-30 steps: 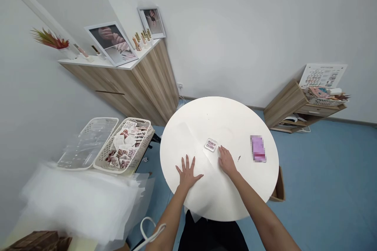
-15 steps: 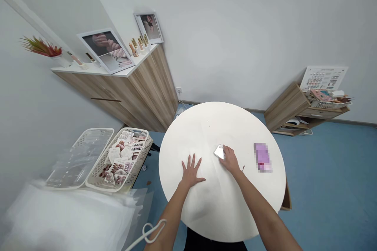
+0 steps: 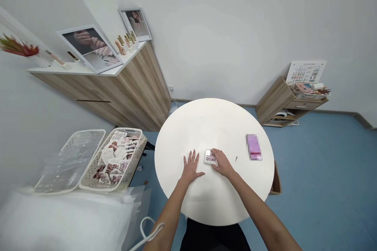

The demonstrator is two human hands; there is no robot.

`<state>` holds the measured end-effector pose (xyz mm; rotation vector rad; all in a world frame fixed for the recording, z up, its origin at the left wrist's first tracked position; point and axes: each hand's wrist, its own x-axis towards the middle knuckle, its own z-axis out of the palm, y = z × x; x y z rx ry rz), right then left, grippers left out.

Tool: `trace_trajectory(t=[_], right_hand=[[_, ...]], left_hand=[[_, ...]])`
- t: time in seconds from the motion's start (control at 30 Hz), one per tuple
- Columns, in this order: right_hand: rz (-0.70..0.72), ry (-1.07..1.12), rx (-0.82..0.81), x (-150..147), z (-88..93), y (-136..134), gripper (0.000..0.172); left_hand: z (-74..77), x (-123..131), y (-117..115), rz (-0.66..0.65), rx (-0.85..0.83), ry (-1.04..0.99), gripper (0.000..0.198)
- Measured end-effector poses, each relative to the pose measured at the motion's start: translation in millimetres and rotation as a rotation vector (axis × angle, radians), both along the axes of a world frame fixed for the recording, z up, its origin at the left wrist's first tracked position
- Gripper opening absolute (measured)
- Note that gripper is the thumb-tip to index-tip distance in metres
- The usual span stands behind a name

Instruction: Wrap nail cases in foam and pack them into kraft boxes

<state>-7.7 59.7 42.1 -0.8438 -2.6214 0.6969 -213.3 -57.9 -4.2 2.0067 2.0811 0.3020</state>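
Note:
My right hand (image 3: 222, 163) grips the right side of a small clear pack of press-on nails (image 3: 210, 157), with fingers along its upper edge and thumb below. Pinkish nails show inside the pack, which is on or just above the round white table (image 3: 188, 125). To its left, my left hand (image 3: 190, 168) lies flat on the tabletop, fingers spread and holding nothing. A pixelated purple item (image 3: 253, 147) lies at the table's right side. A small dark piece (image 3: 236, 159) rests between it and my right hand.
A white basket (image 3: 83, 185) of similar packs stands at left, beside another basket (image 3: 73, 133) holding clear plastic. Translucent sheets (image 3: 73, 219) are stacked at lower left. A wood cabinet (image 3: 141, 86) bears picture frames and bottles. A low shelf unit (image 3: 272, 100) stands at right.
My right hand has brought the pack a little closer to my left hand. Its face looked plain and shiny before; now nails show in it. The view has turned slightly right.

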Motion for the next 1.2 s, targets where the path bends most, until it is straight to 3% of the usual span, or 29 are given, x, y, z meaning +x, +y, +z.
trace_trajectory(t=[0.17, 0.3, 0.43, 0.57, 0.73, 0.93, 1.03, 1.13, 1.2], right_hand=[[0.086, -0.065, -0.053, -16.9, -18.4, -42.0, 0.072], [0.095, -0.156, -0.087, -23.0, -28.4, -59.9, 0.072], [0.061, -0.215, -0.064, -18.1, -23.4, -70.0, 0.071], [-0.021, -0.132, -0.014, 7.2, -13.6, -91.0, 0.054], [0.061, -0.144, 0.018, 46.7, -12.7, -127.2, 0.049], [0.03, -0.259, 0.093, 64.5, -11.2, -148.8, 0.038], [0.003, -0.25, 0.019, 70.0, -6.5, -149.9, 0.025], [-0.062, -0.236, -0.146, 73.3, -0.1, -140.5, 0.023], [-0.129, -0.235, -0.267, 71.3, 5.1, -128.2, 0.026]], left_hand=[[0.7, 8.9, -84.8, 0.025, 0.085, -0.071, 0.079], [1.4, 26.4, -125.5, -0.048, 0.083, -0.102, 0.061], [11.1, 39.8, -130.8, -0.07, 0.034, -0.088, 0.045], [23.8, 46.0, -120.1, -0.036, 0.03, -0.041, 0.027], [31.9, 47.3, -108.5, -0.026, 0.05, -0.112, 0.02], [38.4, 55.0, -123.8, -0.236, 0.022, -0.216, 0.019], [42.8, 57.7, -140.2, -0.243, 0.006, -0.202, 0.023], [49.2, 53.5, -149.2, -0.203, 0.0, -0.195, 0.039], [53.9, 46.6, -146.7, -0.15, -0.009, -0.236, 0.036]])
